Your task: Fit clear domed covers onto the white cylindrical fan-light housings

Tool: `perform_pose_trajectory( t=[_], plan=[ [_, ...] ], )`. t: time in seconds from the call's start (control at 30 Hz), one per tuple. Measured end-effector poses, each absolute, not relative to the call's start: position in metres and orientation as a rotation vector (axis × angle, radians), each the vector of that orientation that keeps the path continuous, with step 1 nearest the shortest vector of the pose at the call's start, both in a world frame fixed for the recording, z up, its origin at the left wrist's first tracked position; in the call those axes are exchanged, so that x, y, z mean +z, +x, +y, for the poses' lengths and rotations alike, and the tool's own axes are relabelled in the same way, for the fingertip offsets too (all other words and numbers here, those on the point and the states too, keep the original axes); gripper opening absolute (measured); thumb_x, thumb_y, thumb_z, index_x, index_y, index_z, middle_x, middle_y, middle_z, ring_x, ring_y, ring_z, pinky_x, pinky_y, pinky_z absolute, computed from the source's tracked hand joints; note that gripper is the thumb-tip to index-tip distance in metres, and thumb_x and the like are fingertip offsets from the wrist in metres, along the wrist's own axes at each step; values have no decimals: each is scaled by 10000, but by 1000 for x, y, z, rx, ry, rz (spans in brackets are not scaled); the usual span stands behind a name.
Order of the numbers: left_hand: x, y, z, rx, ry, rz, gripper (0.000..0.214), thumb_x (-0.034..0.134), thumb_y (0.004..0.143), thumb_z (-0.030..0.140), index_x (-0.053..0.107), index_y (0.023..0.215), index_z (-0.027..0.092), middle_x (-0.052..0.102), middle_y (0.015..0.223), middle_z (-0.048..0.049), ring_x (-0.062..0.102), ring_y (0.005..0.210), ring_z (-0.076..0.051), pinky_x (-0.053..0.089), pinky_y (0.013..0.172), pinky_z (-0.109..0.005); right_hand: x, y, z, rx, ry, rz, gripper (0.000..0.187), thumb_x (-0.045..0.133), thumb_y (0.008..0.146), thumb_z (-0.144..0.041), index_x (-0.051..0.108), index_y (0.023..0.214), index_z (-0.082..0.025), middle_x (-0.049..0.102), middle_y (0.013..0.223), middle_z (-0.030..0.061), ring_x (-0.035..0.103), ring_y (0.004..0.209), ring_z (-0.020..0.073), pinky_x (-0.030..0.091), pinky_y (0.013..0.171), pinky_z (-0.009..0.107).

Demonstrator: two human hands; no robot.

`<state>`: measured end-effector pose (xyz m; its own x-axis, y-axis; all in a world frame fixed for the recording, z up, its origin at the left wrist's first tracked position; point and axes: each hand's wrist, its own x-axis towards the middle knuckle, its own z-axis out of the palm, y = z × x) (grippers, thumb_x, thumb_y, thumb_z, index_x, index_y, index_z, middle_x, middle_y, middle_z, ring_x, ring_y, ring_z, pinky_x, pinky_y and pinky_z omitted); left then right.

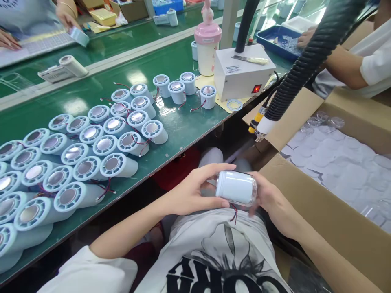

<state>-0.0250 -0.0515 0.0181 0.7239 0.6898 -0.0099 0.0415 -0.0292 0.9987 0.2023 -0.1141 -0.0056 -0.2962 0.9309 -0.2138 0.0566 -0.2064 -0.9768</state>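
Observation:
Above my lap, a light blue plastic cylinder (236, 186) lies on its side between my hands, with a clear plastic cover (253, 190) around it. My left hand (195, 189) grips its left end, thumb and fingers on opposite sides. At the covered right end, my right hand (271, 199) is closed on the clear cover; some of its fingertips are hidden behind it and slightly blurred. Thin red and dark wires (234, 213) hang below the cylinder. On the bench to the left stand many similar blue cylinders (119, 165) with round silvery discs on top and wires.
A white box-shaped machine (242, 71) with a red switch and a pink-lidded cup (208, 44) stand at the bench's edge. A black ribbed hose (302, 61) hangs at right, over a carton (305, 195) of clear covers and white discs. Co-workers' hands (69, 20) show across the bench and at right.

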Motion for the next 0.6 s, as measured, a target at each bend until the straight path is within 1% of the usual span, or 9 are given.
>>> perform_pose_trajectory(
  t=[0.03,0.1,0.13,0.2,0.23,0.3,0.4,0.47,0.6],
  plan=[
    [19,-25,-52,566,1497,640,675,785,753,302,505,1362,224,607,1236,-105,635,1068,-244,578,846,-337,-8,204,-114,1353,-1190,-1484,691,514,855,-696,456,1351,-220,608,1266,159,678,1011,260,616,742,360],
    [19,-26,-52,521,1444,669,693,780,756,330,482,1372,221,627,1171,-94,656,988,-229,592,747,-304,-11,207,-114,914,-1040,-1762,724,724,835,-414,352,1452,-348,356,1547,99,479,1327,308,510,1009,480],
    [19,-27,-51,488,1428,678,698,775,760,346,475,1377,222,640,1130,-86,664,930,-216,587,684,-278,-13,208,-113,747,-958,-1870,724,740,832,-252,376,1441,-394,325,1572,57,433,1368,305,471,1056,500],
    [17,-28,-50,433,1418,673,716,769,767,360,458,1399,231,666,1065,-74,671,852,-194,569,618,-247,-16,209,-112,622,-883,-1960,676,687,830,-76,481,1377,-416,437,1513,33,482,1336,287,491,1043,486],
    [16,-28,-49,433,1427,655,744,783,755,348,452,1412,240,671,1085,-77,674,875,-198,577,650,-256,-17,209,-112,680,-896,-1929,629,683,837,-83,518,1355,-399,503,1463,44,525,1298,281,521,1014,465],
    [14,-29,-47,483,1465,589,805,823,713,292,453,1427,266,639,1231,-97,653,1044,-238,584,818,-316,-18,208,-113,964,-970,-1739,539,709,859,-227,537,1353,-357,596,1369,72,610,1199,275,580,932,419],
    [12,-30,-47,552,1489,493,783,820,711,195,485,1413,291,533,1413,-108,564,1244,-278,518,1006,-391,-19,208,-115,1351,-1006,-1444,483,687,870,-412,569,1332,-332,711,1181,69,719,975,239,634,784,348],
    [11,-31,-49,538,1450,465,747,782,752,164,474,1422,283,551,1400,-116,601,1207,-267,529,997,-397,-18,210,-116,1373,-1033,-1444,459,724,841,-402,623,1282,-326,715,1178,67,722,964,244,634,785,351],
    [2,-31,-51,516,1445,439,814,771,765,161,391,1471,299,503,1461,-121,570,1260,-283,530,1003,-399,-13,216,-114,1104,-1081,-1701,436,752,816,-226,673,1222,-362,628,1341,33,641,1160,277,567,953,403]
  ],
)
